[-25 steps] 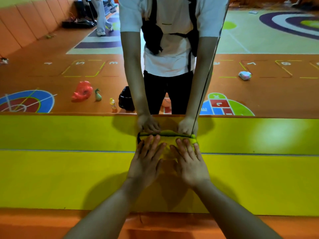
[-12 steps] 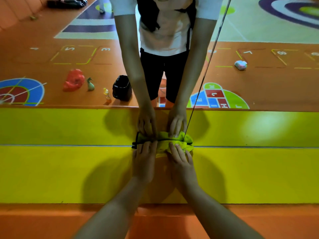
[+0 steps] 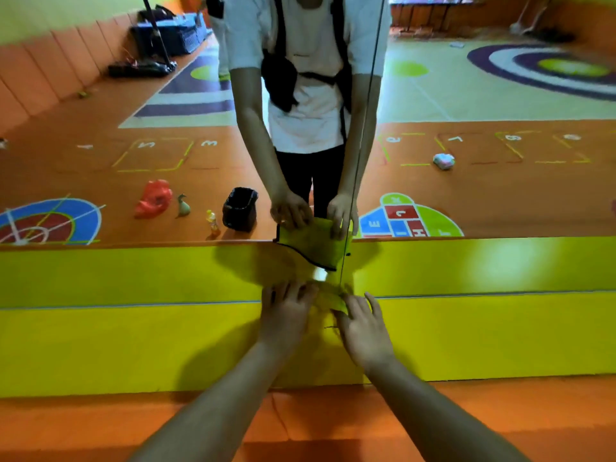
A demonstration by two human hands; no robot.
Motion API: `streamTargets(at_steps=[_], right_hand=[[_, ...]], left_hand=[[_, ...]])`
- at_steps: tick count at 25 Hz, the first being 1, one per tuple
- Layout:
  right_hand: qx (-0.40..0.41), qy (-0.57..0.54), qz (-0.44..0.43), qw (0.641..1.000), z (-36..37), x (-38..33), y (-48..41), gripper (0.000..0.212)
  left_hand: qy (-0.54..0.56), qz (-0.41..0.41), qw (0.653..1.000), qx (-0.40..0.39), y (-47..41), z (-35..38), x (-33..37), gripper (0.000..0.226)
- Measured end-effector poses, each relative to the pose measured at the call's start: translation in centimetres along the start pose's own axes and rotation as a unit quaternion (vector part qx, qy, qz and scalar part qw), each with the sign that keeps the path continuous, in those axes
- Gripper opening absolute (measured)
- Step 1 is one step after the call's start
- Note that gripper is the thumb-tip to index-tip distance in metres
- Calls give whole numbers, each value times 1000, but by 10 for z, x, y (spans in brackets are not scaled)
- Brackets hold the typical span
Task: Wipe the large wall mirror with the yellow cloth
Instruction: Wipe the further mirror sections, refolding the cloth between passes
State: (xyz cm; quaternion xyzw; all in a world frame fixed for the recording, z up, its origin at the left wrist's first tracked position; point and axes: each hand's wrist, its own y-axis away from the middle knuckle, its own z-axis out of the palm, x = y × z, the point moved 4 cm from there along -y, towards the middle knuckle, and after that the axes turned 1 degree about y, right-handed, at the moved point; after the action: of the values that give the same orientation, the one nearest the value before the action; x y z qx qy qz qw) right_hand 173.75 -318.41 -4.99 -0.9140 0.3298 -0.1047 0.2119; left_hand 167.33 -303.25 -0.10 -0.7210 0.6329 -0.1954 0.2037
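The large wall mirror (image 3: 500, 181) fills the upper view, and its lower edge runs just above my hands. Only a small part of the yellow cloth (image 3: 330, 300) shows between my hands. My left hand (image 3: 286, 315) pinches its left side and my right hand (image 3: 365, 328) its right side, low at the mirror's bottom edge. In the reflection the cloth hangs open below the two reflected hands as a flat yellow sheet with a dark hem. Whether the cloth touches the glass I cannot tell.
A yellow skirting board (image 3: 133, 345) runs under the mirror above the orange floor (image 3: 300, 425). A thin vertical seam (image 3: 361, 128) splits the glass. Reflected on the floor behind me are a red bag (image 3: 153, 198), a spray bottle (image 3: 182, 205), a small bottle (image 3: 212, 222) and a black bin (image 3: 240, 208).
Both hands lay flat on the bunched cloth at the mirror's bottom edge. Now they grip its corners and the cloth hangs spread open in the reflection. The view has tilted upward.
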Motion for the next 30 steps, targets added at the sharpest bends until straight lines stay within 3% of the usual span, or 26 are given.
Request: streamTargets(at_steps=[7,12,15,17,21,23,25,30], right_hand=[[129,74,-54,987,-243,57,-62,25],[220,153,-48,962,-428,98,-142,26],[230,181,-51,955,-509,115,-178,46],[224,184,-40,956,-558,127,-201,68],[257,202,-26,945,-637,156,-249,82],[309,219,-49,924,-666,169,-277,62],[360,234,-77,900,-694,182,-307,34],[379,271,-62,883,-760,208,-389,33]], left_hand=[[16,162,978,130,-111,-189,41,27],[13,207,944,258,-223,-343,73,22],[-6,243,912,331,-272,-415,91,22],[-16,230,906,354,-306,-453,98,24],[-42,147,923,354,-377,-518,109,38],[-69,164,916,360,-406,-543,117,37],[-95,158,914,362,-435,-569,122,59],[-130,102,923,347,-520,-627,125,52]])
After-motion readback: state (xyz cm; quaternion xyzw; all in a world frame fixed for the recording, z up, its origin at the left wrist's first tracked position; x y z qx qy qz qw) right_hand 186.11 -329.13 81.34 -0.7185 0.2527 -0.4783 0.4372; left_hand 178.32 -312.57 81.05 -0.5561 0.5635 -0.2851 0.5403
